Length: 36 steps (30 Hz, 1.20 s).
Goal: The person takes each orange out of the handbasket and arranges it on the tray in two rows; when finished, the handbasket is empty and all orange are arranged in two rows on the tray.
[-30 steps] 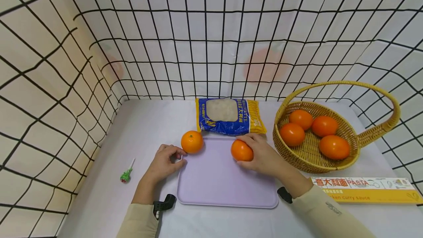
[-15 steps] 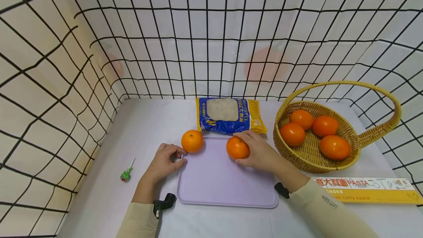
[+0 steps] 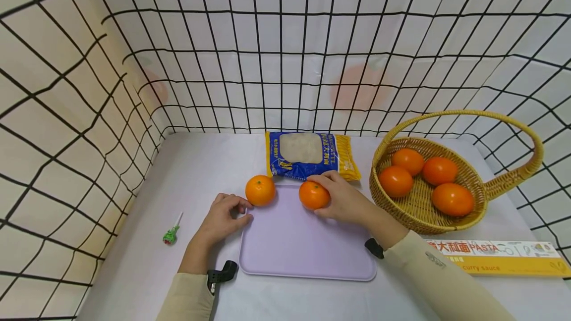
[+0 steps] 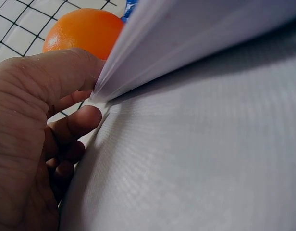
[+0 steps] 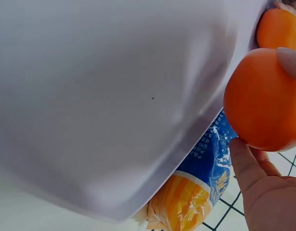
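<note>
A blue-and-yellow pasta bag (image 3: 308,155) lies just beyond the far edge of the lilac tray (image 3: 308,246). A wicker basket (image 3: 415,202) with four orange-red fruits (image 3: 452,199) stands toward the far right corner of the bench (image 3: 134,281); a pasta box (image 3: 495,257), partly hidden by the right sleeve (image 3: 432,269), lies nearer. A lollipop (image 3: 171,235) lies left of the tray; another orange (image 3: 260,190) sits at its far left corner. The held orange (image 3: 314,195), over the tray's far part, is grasped between thumb and fingers of the right hand (image 3: 341,199), which reaches in from the near right. The left hand (image 3: 221,218) rests at the tray's left edge, fingers relaxed and loosely bent.
</note>
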### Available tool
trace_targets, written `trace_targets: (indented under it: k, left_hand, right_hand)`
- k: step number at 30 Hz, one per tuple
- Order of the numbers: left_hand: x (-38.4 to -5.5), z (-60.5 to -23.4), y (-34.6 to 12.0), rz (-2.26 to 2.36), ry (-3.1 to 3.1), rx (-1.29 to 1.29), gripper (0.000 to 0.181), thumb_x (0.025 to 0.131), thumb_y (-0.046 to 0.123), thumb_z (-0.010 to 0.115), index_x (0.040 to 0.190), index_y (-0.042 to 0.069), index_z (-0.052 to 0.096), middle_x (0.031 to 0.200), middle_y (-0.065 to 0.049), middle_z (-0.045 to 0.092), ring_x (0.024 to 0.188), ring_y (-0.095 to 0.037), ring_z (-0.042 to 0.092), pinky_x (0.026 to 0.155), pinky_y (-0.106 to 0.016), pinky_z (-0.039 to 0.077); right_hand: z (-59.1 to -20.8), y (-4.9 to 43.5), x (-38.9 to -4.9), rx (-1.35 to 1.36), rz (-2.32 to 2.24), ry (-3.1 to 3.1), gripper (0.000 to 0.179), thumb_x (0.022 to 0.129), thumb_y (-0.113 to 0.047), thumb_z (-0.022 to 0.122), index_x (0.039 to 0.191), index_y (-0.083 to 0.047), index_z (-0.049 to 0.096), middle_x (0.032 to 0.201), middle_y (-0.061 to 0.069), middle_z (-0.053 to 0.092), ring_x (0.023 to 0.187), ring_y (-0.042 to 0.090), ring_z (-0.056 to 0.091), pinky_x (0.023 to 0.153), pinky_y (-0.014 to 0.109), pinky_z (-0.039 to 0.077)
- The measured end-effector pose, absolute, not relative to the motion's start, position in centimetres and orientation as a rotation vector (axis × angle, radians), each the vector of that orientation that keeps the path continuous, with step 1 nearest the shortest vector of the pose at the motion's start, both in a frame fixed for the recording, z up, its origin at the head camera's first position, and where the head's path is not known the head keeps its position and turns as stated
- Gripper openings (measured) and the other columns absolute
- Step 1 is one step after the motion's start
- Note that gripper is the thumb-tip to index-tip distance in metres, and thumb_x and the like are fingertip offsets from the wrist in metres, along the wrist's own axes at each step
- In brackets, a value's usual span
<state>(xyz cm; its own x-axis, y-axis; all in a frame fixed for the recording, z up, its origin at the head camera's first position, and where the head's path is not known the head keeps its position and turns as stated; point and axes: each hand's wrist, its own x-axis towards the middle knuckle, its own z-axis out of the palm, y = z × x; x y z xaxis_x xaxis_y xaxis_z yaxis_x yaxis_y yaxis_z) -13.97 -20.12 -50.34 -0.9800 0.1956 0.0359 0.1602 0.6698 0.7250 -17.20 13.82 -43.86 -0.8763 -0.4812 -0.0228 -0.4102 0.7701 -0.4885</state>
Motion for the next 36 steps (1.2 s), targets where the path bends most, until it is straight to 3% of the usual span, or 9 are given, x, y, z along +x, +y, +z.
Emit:
trace_targets:
  k: [28, 36]
  left_hand:
    - [-14.1, -50.5, -20.0, 1.224, 2.817, 0.282, 0.018, 0.082, 0.019, 0.083, 0.096, 0.024, 0.072, 0.086, 0.007, 0.060, 0.101, -0.017, 0.044, 0.088, -0.037, 0.036]
    - [-14.2, -50.6, -20.1, 1.212, 2.820, 0.280, 0.018, 0.082, 0.020, 0.083, 0.096, 0.024, 0.072, 0.086, 0.008, 0.060, 0.101, -0.018, 0.044, 0.088, -0.037, 0.037]
  right_hand:
    - [-44.4, 12.5, -18.3, -0.666, -0.695, 2.742, 0.079, 0.081, -0.028, 0.086, 0.150, -0.029, 0.047, 0.147, 0.007, 0.045, 0.126, 0.033, 0.057, 0.106, 0.059, 0.046]
    - [-44.5, 12.2, -18.3, -0.641, -0.686, 2.756, 0.080, 0.081, -0.037, 0.085, 0.151, -0.029, 0.046, 0.146, 0.007, 0.045, 0.123, 0.031, 0.059, 0.105, 0.057, 0.048]
